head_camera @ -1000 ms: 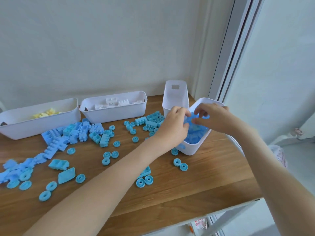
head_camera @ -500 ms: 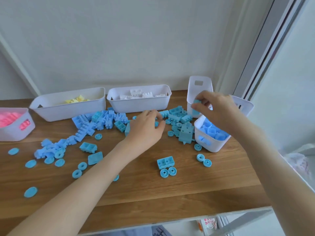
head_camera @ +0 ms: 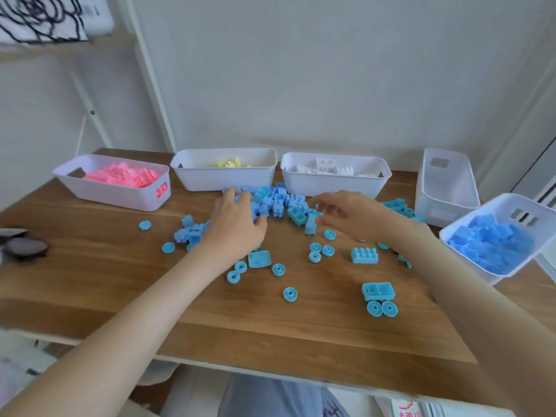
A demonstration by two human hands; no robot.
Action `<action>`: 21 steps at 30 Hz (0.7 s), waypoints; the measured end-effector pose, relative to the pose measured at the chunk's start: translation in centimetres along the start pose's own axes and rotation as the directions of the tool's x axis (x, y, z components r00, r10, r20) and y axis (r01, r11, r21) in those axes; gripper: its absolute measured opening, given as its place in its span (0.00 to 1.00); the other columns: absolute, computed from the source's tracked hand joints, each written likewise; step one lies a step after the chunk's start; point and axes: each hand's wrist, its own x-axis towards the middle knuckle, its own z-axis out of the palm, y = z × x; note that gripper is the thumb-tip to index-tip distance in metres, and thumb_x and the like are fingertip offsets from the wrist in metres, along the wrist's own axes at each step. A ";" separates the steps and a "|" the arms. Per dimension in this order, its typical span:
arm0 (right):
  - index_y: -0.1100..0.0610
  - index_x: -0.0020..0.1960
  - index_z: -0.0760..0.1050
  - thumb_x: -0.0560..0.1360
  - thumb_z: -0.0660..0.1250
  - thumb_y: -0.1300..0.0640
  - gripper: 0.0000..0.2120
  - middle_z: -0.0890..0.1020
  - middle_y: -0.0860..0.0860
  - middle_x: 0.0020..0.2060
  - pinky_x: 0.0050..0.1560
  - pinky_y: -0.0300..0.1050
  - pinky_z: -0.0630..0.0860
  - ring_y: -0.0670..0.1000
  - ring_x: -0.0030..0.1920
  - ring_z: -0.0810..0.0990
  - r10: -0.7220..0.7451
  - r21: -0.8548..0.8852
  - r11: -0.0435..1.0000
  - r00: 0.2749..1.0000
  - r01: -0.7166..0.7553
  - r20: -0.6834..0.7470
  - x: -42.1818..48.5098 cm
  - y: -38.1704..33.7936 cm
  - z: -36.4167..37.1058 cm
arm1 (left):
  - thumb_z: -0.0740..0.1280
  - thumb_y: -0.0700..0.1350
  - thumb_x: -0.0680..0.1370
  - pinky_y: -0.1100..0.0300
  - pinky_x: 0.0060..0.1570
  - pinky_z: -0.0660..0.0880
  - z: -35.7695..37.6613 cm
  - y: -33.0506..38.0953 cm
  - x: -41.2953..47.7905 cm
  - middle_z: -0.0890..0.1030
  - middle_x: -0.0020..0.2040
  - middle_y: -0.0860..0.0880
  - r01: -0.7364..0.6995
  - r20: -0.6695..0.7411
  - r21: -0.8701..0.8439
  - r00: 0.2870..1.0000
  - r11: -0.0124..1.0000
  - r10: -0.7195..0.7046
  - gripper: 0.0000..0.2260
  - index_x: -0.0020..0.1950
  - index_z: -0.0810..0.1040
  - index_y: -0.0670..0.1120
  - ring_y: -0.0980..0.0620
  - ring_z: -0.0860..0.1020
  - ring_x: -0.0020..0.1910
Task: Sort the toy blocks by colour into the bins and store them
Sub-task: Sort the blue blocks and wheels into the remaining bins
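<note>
Dozens of studded blue blocks [head_camera: 272,203] and ring-shaped wheels lay heaped mid-table before the white bins. My left hand [head_camera: 237,224] pressed into the heap, fingers curled (whether it held anything I couldn't tell); my right hand [head_camera: 358,216], which had been over the blue bin [head_camera: 511,206] half a second earlier, had come down to the pile, fingers spread and empty. The wooden table [head_camera: 90,266] showed grain.
</note>
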 end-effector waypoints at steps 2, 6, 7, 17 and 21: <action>0.47 0.68 0.68 0.78 0.61 0.48 0.19 0.77 0.47 0.58 0.59 0.44 0.72 0.45 0.52 0.75 -0.010 0.067 0.998 1.000 0.008 0.027 2.0 -0.7 1.1 | 0.61 0.54 0.78 0.53 0.66 0.63 -0.9 -2.1 0.0 0.62 0.70 0.45 0.034 -0.018 0.047 0.999 0.998 -0.033 0.25 0.71 0.63 0.44 0.44 0.61 0.70; 0.48 0.73 0.60 0.78 0.61 0.51 0.25 0.74 0.52 0.63 0.62 0.46 0.68 0.51 0.62 0.72 -0.005 0.045 0.999 0.998 0.002 0.069 5.7 -2.7 3.9 | 0.61 0.62 0.75 0.46 0.67 0.62 -0.9 -5.8 -1.1 0.57 0.74 0.46 0.088 0.106 0.108 0.989 0.990 -0.100 0.34 0.75 0.54 0.49 0.43 0.59 0.72; 0.48 0.74 0.57 0.78 0.61 0.51 0.26 0.72 0.53 0.65 0.63 0.48 0.67 0.53 0.64 0.70 -0.009 0.004 1.000 0.997 0.009 0.077 6.3 -3.2 4.5 | 0.59 0.64 0.76 0.46 0.67 0.61 -0.6 -6.5 -1.2 0.58 0.74 0.47 0.088 0.137 0.139 0.985 0.986 -0.107 0.32 0.75 0.55 0.51 0.43 0.60 0.72; 0.53 0.65 0.67 0.79 0.59 0.49 0.17 0.66 0.54 0.61 0.52 0.47 0.71 0.55 0.54 0.74 -0.040 -0.231 0.971 0.997 0.055 0.067 7.8 -4.9 6.8 | 0.58 0.54 0.80 0.52 0.59 0.57 0.6 -9.1 -0.6 0.72 0.60 0.54 0.057 0.089 0.077 0.994 0.995 -0.064 0.12 0.63 0.70 0.59 0.50 0.67 0.63; 0.54 0.65 0.67 0.78 0.60 0.49 0.17 0.69 0.52 0.59 0.56 0.48 0.69 0.54 0.55 0.74 -0.037 -0.227 0.973 0.999 0.042 0.026 7.5 -4.9 6.8 | 0.61 0.56 0.79 0.56 0.52 0.55 0.9 -9.0 -0.4 0.74 0.53 0.55 0.037 0.031 -0.030 0.999 0.999 -0.036 0.09 0.57 0.73 0.58 0.55 0.71 0.56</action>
